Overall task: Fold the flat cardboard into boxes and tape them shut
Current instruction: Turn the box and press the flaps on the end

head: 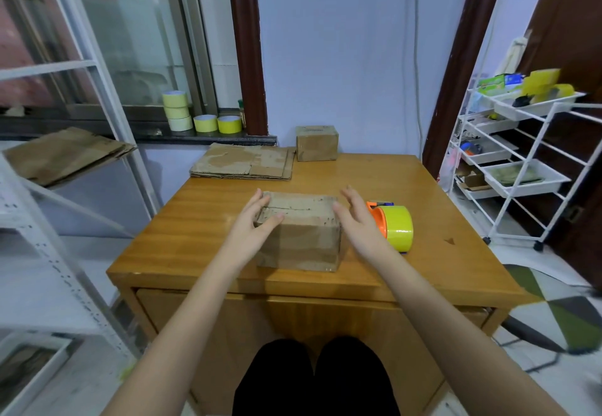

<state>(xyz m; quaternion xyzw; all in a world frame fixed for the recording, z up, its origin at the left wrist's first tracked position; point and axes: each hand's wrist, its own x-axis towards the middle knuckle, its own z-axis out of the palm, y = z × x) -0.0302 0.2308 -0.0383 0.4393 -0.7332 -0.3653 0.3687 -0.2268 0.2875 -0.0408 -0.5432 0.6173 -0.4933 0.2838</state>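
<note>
Sitting mid-surface [202, 226], the folded box [299, 236] has its long axis running left-right, flap seam on top facing up and looking untaped. Left hand [257, 220] touches the box's left top edge, fingers [264, 202] straight and flat on it; right hand [356, 220] is just beside the right end, fingers released, holding nothing. Tape dispenser [392, 226] lies immediately right of the right hand, so that hand is the nearer one to reach for it.
</note>
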